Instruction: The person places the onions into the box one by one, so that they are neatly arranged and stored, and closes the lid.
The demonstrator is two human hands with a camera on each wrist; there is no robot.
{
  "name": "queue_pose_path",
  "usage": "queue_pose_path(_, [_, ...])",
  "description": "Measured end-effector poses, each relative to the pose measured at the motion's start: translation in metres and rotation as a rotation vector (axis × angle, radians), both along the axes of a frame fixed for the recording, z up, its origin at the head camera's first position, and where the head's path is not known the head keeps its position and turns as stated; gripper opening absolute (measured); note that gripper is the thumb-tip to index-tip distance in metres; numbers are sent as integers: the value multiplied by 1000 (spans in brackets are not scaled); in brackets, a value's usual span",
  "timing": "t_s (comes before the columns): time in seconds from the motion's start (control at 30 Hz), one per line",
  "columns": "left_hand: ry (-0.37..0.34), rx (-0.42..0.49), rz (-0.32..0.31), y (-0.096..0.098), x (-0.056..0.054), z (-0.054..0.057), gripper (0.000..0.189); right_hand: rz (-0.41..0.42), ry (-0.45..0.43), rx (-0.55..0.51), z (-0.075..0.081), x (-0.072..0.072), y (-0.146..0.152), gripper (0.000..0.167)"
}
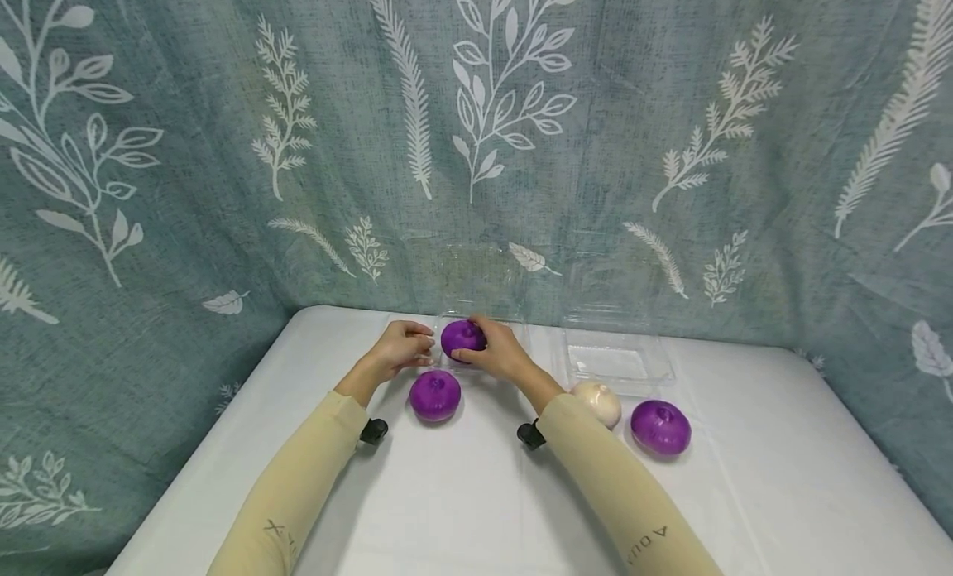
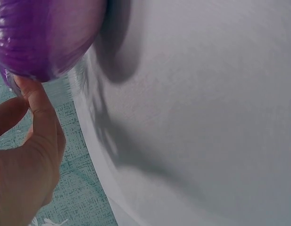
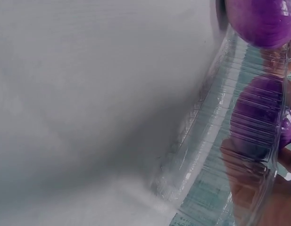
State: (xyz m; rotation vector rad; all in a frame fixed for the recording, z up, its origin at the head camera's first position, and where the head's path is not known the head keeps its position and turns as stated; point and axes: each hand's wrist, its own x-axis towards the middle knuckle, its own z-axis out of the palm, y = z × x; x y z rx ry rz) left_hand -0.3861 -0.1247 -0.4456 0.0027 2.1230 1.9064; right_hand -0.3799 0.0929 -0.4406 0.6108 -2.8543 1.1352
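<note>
My right hand (image 1: 497, 349) holds a purple onion (image 1: 457, 337), fingers over its top and thumb at its near side. That onion is in the left clear plastic container (image 1: 521, 336), whose see-through wall (image 3: 206, 160) crosses the right wrist view. By the container's left edge is my left hand (image 1: 402, 344), fingers loosely bent with a gap between thumb and fingertips. Its fingertips are at the rim; whether they touch is hard to see. Just in front of the container sits a second purple onion (image 1: 435, 396), large in the left wrist view (image 2: 46, 37).
A second clear container (image 1: 618, 365) with its lid raised stands to the right. Before it, a white onion (image 1: 598, 404), partly behind my right sleeve, sits beside another purple onion (image 1: 661, 429). The white-covered table (image 1: 447, 510) ends at a green leaf-patterned curtain (image 1: 536, 170).
</note>
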Motion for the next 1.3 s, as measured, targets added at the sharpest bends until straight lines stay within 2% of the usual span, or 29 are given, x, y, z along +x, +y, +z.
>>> queue_pose_path(0.53, [-8, -23, 7, 2, 2, 1, 37, -16, -61, 60, -3, -4, -8, 73])
queue_pose_path(0.93, [6, -18, 5, 2, 3, 2, 37, -17, -62, 122, -5, -7, -12, 74])
queue_pose_path(1.17, [1, -25, 9, 3, 4, 2, 36, -48, -70, 181, -2, -3, -9, 81])
queue_pose_path(1.3, [10, -38, 12, 2, 5, 3, 36, -68, -37, 229, 3, 2, -6, 80])
